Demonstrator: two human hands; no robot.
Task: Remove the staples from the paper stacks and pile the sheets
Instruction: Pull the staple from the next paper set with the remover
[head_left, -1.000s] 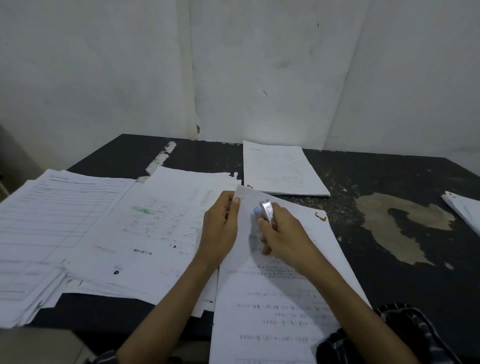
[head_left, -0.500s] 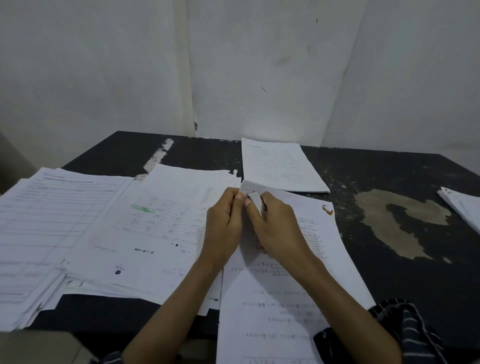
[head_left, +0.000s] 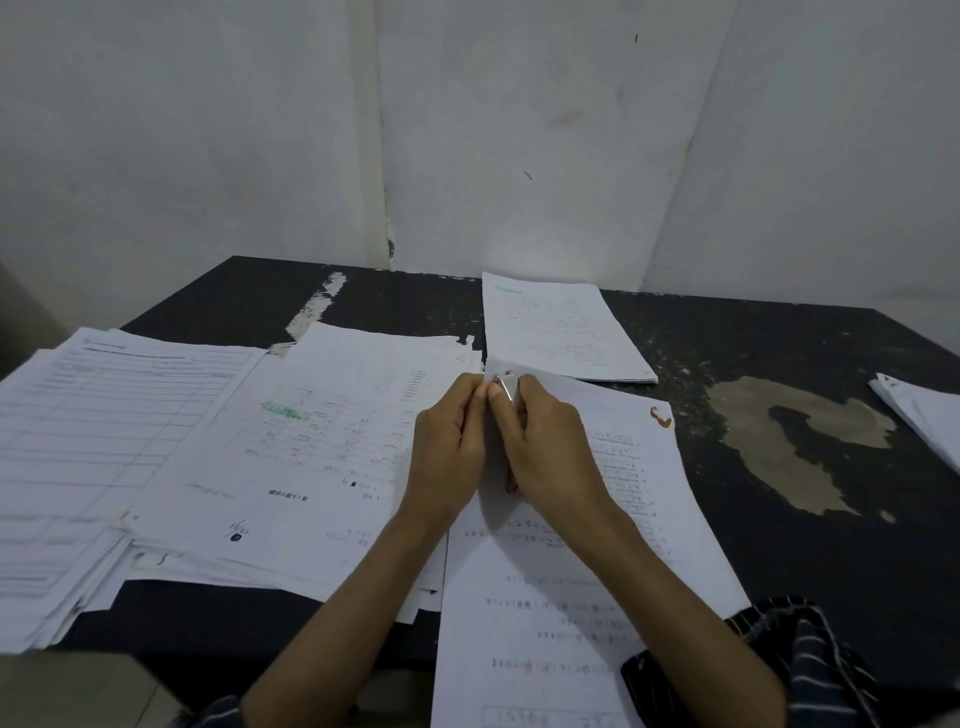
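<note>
Right hand (head_left: 550, 447) brought staple remover (head_left: 509, 387) to left hand (head_left: 451, 441); piles (head_left: 311, 441) flank stack (head_left: 639, 519)

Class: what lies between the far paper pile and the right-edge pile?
In the head view, only bare black table with a worn tan patch.

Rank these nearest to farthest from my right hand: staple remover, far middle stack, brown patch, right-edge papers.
1. Staple remover, in the right hand.
2. Far middle stack, just beyond.
3. Brown patch, rightward.
4. Right-edge papers, farthest right.

White stapled stack (head_left: 597, 545), corner lifted
</note>
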